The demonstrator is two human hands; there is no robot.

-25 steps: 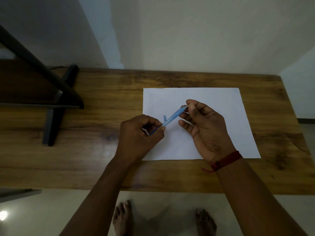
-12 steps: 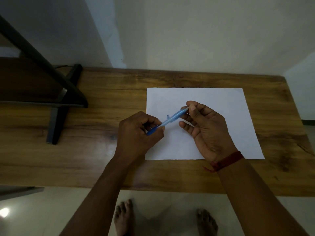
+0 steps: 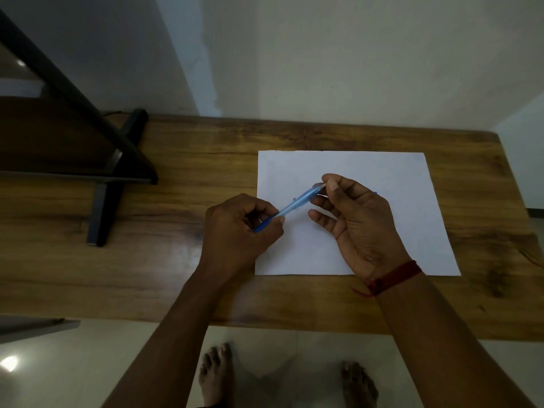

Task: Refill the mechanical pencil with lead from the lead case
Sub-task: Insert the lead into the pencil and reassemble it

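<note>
Mechanical pencil: translucent light-blue barrel, darker blue grip end, lying tilted above the white paper. Left hand fingers are closing around the dark grip end; right hand fingers are pinching the upper end. Paper is lying flat on the wooden bench.

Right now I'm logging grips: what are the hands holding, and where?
Both hold the blue pencil: the left hand grips its darker lower end, the right hand pinches the top end.
</note>
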